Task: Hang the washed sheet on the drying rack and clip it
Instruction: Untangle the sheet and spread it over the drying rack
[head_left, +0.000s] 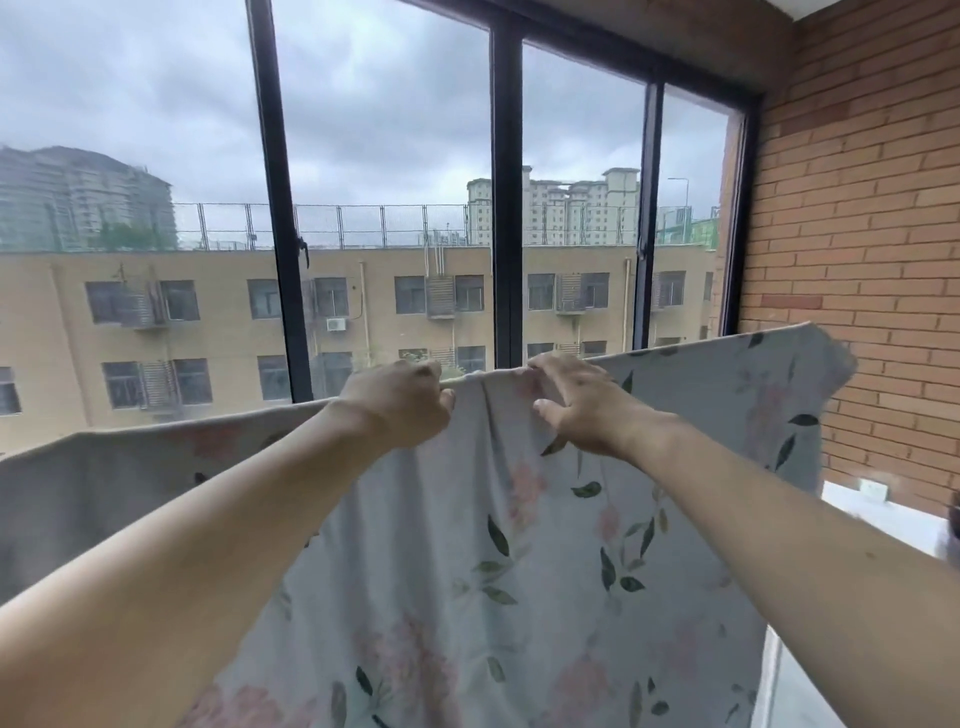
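A pale sheet (519, 545) printed with pink flowers and green leaves hangs spread across the view, its top edge running from the lower left up to the right. My left hand (400, 405) is closed in a fist on that top edge near the middle. Close beside it, my right hand (582, 405) pinches the same edge with its fingertips, thumb spread below. The fabric bunches into folds between the two hands. The drying rack's bar is hidden under the sheet. No clip is in view.
A large black-framed window (506, 208) stands right behind the sheet, with buildings outside. A brick wall (872, 234) closes the right side. Below it at the right is a white ledge or appliance top (883, 514).
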